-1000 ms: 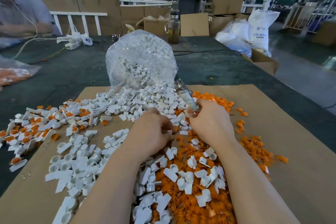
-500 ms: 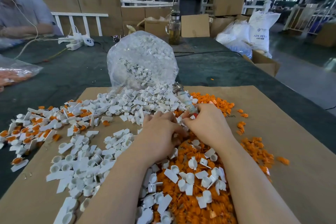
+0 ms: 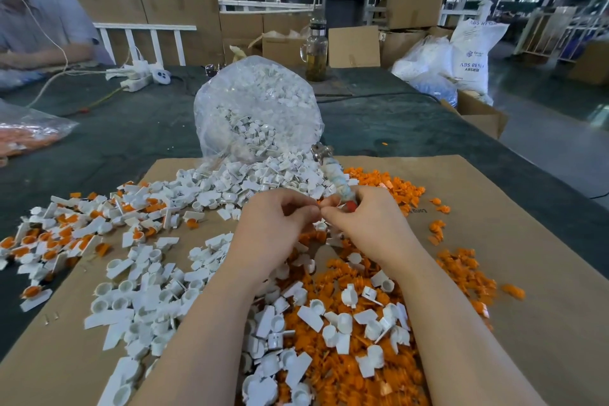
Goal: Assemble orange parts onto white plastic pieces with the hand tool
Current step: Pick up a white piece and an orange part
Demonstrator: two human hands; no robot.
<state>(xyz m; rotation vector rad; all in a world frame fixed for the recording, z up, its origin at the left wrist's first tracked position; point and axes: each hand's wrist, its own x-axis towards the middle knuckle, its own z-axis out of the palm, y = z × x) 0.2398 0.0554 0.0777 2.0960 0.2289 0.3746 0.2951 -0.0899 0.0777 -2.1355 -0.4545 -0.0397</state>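
Both hands meet at frame centre, your left hand [image 3: 280, 227] pinching a small part I cannot identify and your right hand [image 3: 369, 224] gripping the tape-wrapped, metal-headed hand tool [image 3: 333, 175] above the orange plastic parts [image 3: 333, 372] and white plastic pieces [image 3: 138, 303]; seat squarely, then press.

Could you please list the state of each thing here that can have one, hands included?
left hand: fingers curled, pinching a small part, hidden.
right hand: grips the hand tool.
hand tool: held tilted, metal head pointing away over the white pieces.
clear bag: open, white pieces spilling onto the cardboard sheet.
assembled pieces: orange inserts seated, heaped far left.
glass jug: upright, lidded, part full.
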